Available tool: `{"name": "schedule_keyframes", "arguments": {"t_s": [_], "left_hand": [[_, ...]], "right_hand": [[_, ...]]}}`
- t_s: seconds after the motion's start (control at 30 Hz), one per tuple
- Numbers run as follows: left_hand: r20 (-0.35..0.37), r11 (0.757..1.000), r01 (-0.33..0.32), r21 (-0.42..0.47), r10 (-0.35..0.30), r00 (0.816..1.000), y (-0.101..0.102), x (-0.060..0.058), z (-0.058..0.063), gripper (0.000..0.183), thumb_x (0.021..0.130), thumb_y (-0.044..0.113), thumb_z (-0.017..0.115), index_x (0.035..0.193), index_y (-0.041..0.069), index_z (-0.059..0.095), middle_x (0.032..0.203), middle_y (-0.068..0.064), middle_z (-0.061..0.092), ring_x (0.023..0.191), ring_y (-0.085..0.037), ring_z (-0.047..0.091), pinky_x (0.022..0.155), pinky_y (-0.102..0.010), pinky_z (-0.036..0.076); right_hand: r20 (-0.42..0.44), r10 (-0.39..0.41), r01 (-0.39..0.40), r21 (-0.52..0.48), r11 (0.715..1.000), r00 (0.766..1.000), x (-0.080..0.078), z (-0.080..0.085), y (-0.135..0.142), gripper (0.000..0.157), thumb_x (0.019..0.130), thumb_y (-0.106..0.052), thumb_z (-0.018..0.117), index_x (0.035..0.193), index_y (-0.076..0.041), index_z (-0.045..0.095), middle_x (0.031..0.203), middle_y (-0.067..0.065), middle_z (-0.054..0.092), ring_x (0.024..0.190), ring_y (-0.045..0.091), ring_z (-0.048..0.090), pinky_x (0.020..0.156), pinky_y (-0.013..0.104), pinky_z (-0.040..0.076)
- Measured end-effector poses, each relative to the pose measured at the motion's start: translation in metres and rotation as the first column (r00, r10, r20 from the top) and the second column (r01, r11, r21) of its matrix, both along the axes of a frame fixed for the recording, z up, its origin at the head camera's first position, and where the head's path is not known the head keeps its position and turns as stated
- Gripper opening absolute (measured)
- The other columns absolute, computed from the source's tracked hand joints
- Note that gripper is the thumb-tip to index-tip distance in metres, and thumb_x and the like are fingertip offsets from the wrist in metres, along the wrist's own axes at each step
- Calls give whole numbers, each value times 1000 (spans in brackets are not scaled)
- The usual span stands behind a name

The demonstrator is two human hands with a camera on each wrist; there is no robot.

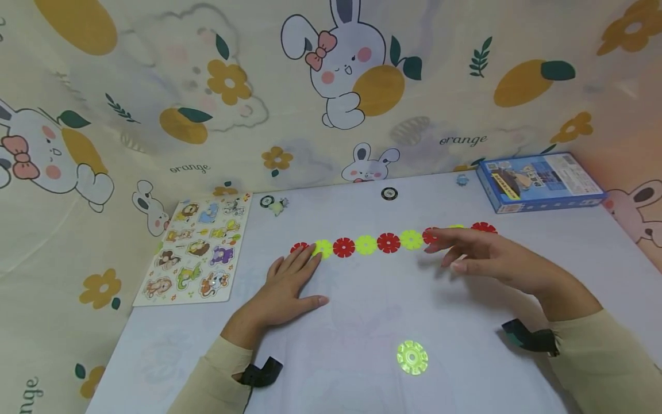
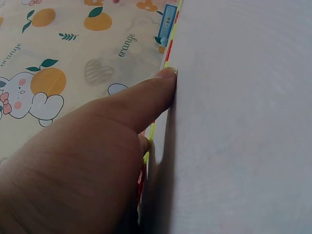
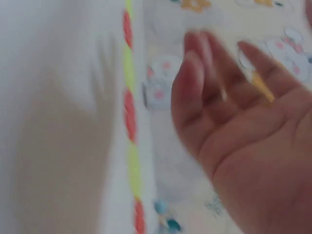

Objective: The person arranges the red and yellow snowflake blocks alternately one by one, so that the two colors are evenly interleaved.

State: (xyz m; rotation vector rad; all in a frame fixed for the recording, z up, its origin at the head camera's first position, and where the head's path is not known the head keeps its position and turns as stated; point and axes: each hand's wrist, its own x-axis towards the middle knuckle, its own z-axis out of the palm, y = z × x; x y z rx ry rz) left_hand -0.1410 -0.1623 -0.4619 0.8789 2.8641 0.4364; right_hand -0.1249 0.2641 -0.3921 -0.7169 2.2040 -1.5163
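A row of notched plastic discs, red [image 1: 343, 247] and yellow-green [image 1: 366, 245] by turns, crosses the middle of the white table. My left hand [image 1: 289, 287] rests flat at the row's left end, its fingertips touching the first discs and its thumb out to the side. Above the row's right part hovers my right hand [image 1: 491, 259], fingers loosely bent, holding nothing; it hides some of the discs there. In the right wrist view its palm [image 3: 263, 146] shows bare, a little blurred. Nearer to me, a single yellow-green disc [image 1: 412, 357] lies apart between the two forearms.
At the left lies an animal puzzle board [image 1: 191, 253]. A blue box [image 1: 540, 183] is at the back right, a small blue piece [image 1: 462, 180] beside it. Farther back are a black ring-like disc [image 1: 389, 194] and a small pale green figure [image 1: 277, 207]. Printed cloth hangs behind.
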Motion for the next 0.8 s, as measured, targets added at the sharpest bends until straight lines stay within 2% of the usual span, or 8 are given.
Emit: {"name": "schedule_keyframes", "arguments": {"t_s": [0.1,0.17,0.33,0.43,0.53,0.63,0.73,0.8], "left_hand": [[7,1000,7,2,-7,1000,-1,0,0,88,83,72,47,154,25,21,160,5,6,144,-20,2,108,-58,5],[10,1000,6,-1,-6,1000,-1,-1,-1,89,83,71,48,154,26,20,160,5,5,144,-20,2,108,-58,5],[1,1000,-1,-6,1,1000,0,-1,-1,89,83,72,48,154,26,20,160,6,5,144,-19,2,108,-58,5],[4,1000,-1,-7,1,1000,0,-1,-1,89,83,72,48,154,26,20,160,6,5,144,-19,2,109,-58,5],[12,1000,-1,-5,1,1000,0,0,1,89,83,72,48,154,25,21,160,6,5,144,-19,2,109,-58,5],[19,1000,-3,1,3,1000,0,0,3,89,83,71,49,154,25,22,160,5,6,144,-20,3,109,-58,5],[23,1000,-2,-3,2,1000,1,0,3,89,83,72,49,154,25,22,160,5,6,144,-21,3,108,-58,5],[27,1000,1,-7,0,1000,1,0,3,89,83,72,48,154,25,21,160,5,6,144,-21,3,108,-59,5]], "right_hand": [[75,191,-179,-145,973,979,2,-11,-15,68,89,-1,61,149,-13,33,135,22,48,111,43,51,84,43,50],[120,263,-243,-156,957,957,4,-18,-27,74,85,-2,66,150,-14,32,136,20,47,113,41,50,85,45,50],[218,399,-397,-56,916,891,13,-28,-49,78,81,-11,75,148,-19,37,137,8,48,120,31,45,94,43,44],[235,452,-472,36,881,860,22,-28,-61,68,80,-16,78,141,-24,49,131,1,53,121,25,43,95,40,43],[171,458,-486,198,851,872,31,-26,-74,52,78,-24,80,126,-35,62,115,-10,57,115,16,43,89,34,44],[71,446,-441,357,824,892,38,-25,-85,36,75,-31,82,106,-42,67,102,-19,55,108,8,43,83,30,43],[70,414,-404,410,817,908,40,-23,-89,29,73,-32,83,92,-39,63,94,-20,54,99,6,45,77,28,45],[125,370,-389,388,836,920,40,-23,-86,25,74,-31,82,88,-34,62,90,-17,56,93,8,50,73,28,47]]}}
